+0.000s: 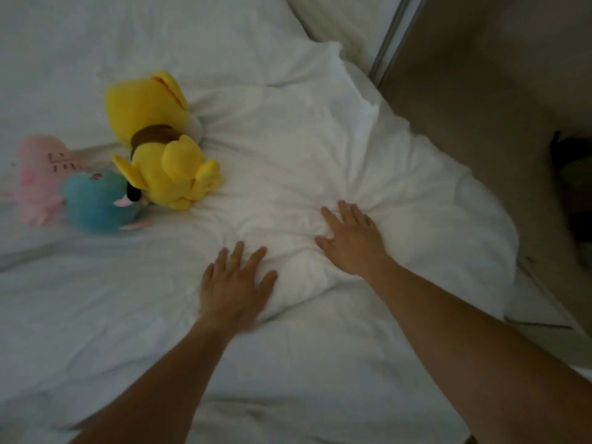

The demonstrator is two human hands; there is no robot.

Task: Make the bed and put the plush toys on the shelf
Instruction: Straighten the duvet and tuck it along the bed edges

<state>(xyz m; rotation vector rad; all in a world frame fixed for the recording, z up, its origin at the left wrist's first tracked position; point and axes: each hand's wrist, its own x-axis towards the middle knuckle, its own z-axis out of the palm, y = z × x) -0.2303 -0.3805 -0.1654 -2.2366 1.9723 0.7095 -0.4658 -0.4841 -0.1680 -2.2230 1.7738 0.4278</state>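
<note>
A white pillow [307, 161] lies crumpled across the white bed sheet [96, 315]. My left hand [235, 283] presses flat on its near edge, fingers spread. My right hand [350, 238] rests flat on the pillow a little further right, fingers apart. Neither hand holds anything. Three plush toys lie to the left: a yellow plush [160, 139] touching the pillow's left side, a blue plush [96, 203] in front of it, and a pink plush [41, 174] at the far left.
The bed's right edge [538, 302] runs diagonally beside a beige floor [480, 91]. A metal rail [389, 36] stands at the top. A dark object [573, 187] sits at the far right.
</note>
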